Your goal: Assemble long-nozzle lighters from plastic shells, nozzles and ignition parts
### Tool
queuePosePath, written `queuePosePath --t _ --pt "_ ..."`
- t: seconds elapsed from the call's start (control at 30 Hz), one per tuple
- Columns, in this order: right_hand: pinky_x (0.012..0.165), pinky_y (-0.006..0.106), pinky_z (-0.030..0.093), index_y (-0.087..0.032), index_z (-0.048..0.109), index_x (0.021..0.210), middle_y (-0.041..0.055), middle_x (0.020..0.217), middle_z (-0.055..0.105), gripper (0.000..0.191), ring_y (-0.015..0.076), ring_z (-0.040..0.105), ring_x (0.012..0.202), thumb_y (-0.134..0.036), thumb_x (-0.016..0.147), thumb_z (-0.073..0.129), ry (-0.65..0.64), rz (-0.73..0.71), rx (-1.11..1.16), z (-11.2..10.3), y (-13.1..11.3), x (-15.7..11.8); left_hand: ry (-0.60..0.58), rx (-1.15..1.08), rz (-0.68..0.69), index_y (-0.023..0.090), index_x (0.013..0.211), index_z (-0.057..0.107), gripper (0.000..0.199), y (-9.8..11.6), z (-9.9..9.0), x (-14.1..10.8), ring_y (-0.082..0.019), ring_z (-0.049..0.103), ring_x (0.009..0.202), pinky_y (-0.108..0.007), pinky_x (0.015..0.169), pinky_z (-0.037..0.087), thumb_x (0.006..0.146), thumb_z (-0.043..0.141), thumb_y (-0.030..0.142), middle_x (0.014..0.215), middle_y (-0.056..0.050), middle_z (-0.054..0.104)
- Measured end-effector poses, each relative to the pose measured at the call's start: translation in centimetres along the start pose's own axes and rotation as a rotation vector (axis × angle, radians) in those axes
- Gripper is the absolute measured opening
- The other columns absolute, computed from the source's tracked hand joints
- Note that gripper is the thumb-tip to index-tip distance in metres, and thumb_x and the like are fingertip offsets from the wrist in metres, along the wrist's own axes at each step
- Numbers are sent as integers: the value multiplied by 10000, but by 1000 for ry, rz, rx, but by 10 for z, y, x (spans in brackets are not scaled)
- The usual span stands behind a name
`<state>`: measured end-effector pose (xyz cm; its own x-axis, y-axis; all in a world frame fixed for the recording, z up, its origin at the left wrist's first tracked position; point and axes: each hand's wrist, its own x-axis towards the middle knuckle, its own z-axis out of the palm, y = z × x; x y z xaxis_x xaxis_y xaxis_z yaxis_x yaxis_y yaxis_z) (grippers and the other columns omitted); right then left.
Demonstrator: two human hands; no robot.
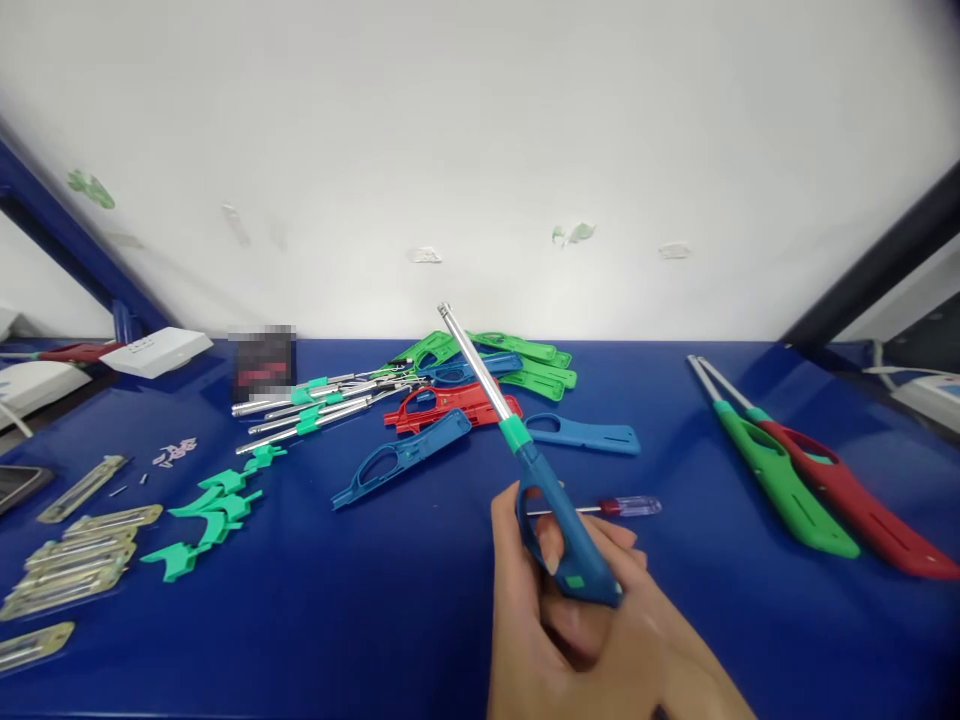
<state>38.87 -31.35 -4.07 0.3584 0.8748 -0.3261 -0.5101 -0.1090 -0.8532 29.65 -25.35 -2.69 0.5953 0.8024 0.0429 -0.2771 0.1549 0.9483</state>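
Note:
My right hand (637, 640), coming from the bottom edge, grips a blue gas lighter (581, 550) by its handle. The fingers wrap around it, and one fingertip reaches into its trigger loop. Its silver barrel (480, 365) points up and away to the left, with a teal collar (514, 433) at the base. Behind the hand lies a screwdriver (630, 507) with a clear and red handle; part of its shaft is hidden. A blue handle shell (589, 435) rests beyond it, and another blue shell (409, 455) lies to the left. My left hand is not visible.
Green shells (540, 375) and red shells (450, 405) lie toward the wall. Silver tubes (300, 425), teal triggers (225, 500) and slim yellowish parts (82, 560) spread leftward. A green lighter (780, 480) and a red lighter (855, 500) lie at right. A white box (157, 352) stands back left.

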Motion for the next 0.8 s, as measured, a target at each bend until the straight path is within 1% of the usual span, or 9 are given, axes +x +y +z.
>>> queuePosePath --t 0.07,0.23,0.37,0.43,0.5,0.53,0.6,0.67,0.8 --pt "931 276 611 -337 730 1359 49 1306 720 627 239 724 1137 -473 786 946 6 1 4 4 -3 -1 24 -29 -39 193 1375 641 386 -5 1 -1 -252 714 1134 -472 965 632 1053 687 402 1353 -112 682" --pt "928 255 601 -336 734 1344 52 1334 692 615 230 702 1151 -515 791 936 18 -14 17 6 -5 -2 76 -67 -92 187 1386 626 403 -10 4 0 -237 739 1067 -448 917 654 1056 682 411 1295 -106 708" --pt "899 257 610 -335 748 1310 38 1215 704 568 196 710 1029 -520 802 925 22 -7 26 3 -2 -2 90 -82 -102 200 1475 564 511 -9 6 3 -259 751 1096 -501 974 649 1030 715 401 1262 -110 727" --pt "932 263 607 -340 743 1324 40 1249 699 595 203 708 1070 -513 789 937 19 -3 21 3 -2 -2 91 -89 -99 199 1482 547 553 -8 7 3 -276 753 1123 -520 995 642 1001 745 388 1236 -111 740" --pt "960 273 604 -347 731 1354 48 1345 682 648 228 698 1154 -517 769 951 16 -2 8 3 -4 -2 96 -98 -97 205 1490 527 593 -8 7 4 -295 754 1144 -522 1000 641 974 764 374 1205 -109 755" --pt "960 281 607 -347 720 1374 53 1382 672 673 241 693 1180 -520 766 951 14 1 -2 3 -6 -2 99 -103 -99 214 1495 516 614 -8 7 4 -305 756 1148 -516 998 643 959 774 365 1188 -106 764" --pt "925 288 619 -342 717 1379 58 1368 681 697 251 698 1165 -508 749 964 19 3 -32 2 -9 0 104 -115 -113 234 1495 506 651 -10 8 3 -318 759 1150 -496 1006 641 924 802 333 1152 -94 779" --pt "920 297 620 -314 751 1314 63 1306 702 659 259 698 1156 -477 721 986 21 5 -59 0 -10 2 108 -133 -134 253 1500 497 685 -13 8 3 -319 759 1155 -481 1028 632 899 822 302 1147 -82 783" --pt "883 318 626 -265 798 1105 55 1131 742 449 255 722 1069 -475 744 965 16 -46 -71 -3 -10 8 120 -190 -153 252 1557 464 730 -16 9 2 -289 751 1172 -482 1073 609 926 826 301 1230 -88 756"
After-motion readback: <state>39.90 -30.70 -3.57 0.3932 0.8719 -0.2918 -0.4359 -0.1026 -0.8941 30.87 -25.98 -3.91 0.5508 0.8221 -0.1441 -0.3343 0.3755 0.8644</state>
